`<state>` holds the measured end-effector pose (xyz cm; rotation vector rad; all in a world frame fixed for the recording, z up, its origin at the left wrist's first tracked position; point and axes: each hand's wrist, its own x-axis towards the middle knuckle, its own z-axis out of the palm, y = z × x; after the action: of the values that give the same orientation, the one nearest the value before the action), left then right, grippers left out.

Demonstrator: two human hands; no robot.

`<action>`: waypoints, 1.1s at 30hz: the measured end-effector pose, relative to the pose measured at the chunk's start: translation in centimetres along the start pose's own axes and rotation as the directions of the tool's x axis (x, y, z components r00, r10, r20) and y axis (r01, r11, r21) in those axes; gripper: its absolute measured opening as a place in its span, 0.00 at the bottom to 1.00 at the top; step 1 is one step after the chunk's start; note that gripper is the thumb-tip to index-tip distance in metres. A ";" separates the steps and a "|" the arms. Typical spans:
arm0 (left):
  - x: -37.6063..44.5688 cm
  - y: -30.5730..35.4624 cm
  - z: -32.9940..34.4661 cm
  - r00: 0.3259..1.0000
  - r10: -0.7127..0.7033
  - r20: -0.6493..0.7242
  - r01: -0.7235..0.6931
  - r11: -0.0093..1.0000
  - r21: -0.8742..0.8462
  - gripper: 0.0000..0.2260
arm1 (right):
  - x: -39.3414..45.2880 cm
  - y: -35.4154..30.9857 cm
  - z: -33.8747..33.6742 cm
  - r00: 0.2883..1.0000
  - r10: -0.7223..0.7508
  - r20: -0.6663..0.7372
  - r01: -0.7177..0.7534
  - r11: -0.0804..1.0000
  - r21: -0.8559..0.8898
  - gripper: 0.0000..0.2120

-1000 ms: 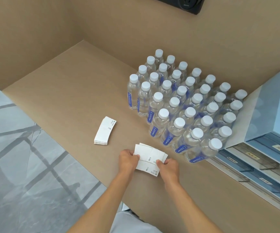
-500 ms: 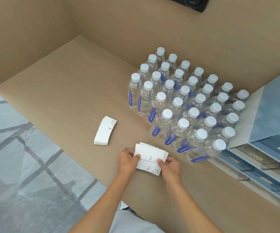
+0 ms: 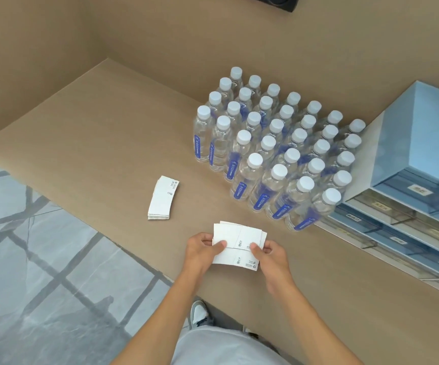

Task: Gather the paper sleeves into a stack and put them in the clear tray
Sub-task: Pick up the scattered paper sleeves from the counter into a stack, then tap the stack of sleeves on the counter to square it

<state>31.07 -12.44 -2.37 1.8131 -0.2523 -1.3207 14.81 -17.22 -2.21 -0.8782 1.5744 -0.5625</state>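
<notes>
White paper sleeves (image 3: 235,239) lie fanned and uneven near the counter's front edge. My left hand (image 3: 202,250) pinches their left end and my right hand (image 3: 269,255) pinches their right end, thumbs on top. A second, neat stack of paper sleeves (image 3: 163,197) lies flat on the counter to the left, apart from both hands. Clear trays (image 3: 386,219) sit as drawers in the blue organiser at the right.
A block of several water bottles (image 3: 273,146) with white caps stands just behind and right of my hands. The blue drawer organiser (image 3: 423,151) fills the right side. The tan counter (image 3: 94,133) ends at its front edge above a grey tiled floor (image 3: 28,272).
My hands have stayed on the fanned sleeves, squaring them slightly. The camera has tipped down a little, so my lap and shoe now show.
</notes>
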 end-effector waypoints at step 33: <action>-15.8 -9.9 22.7 0.949 -0.064 0.308 -0.004 0.977 0.214 0.08 | -8.2 12.4 -28.7 0.974 0.054 -0.222 0.020 0.948 0.317 0.05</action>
<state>1.97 -8.57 -0.47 1.7770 -0.5582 -1.6573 -15.70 -6.63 -1.17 -0.5688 1.6351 -0.9033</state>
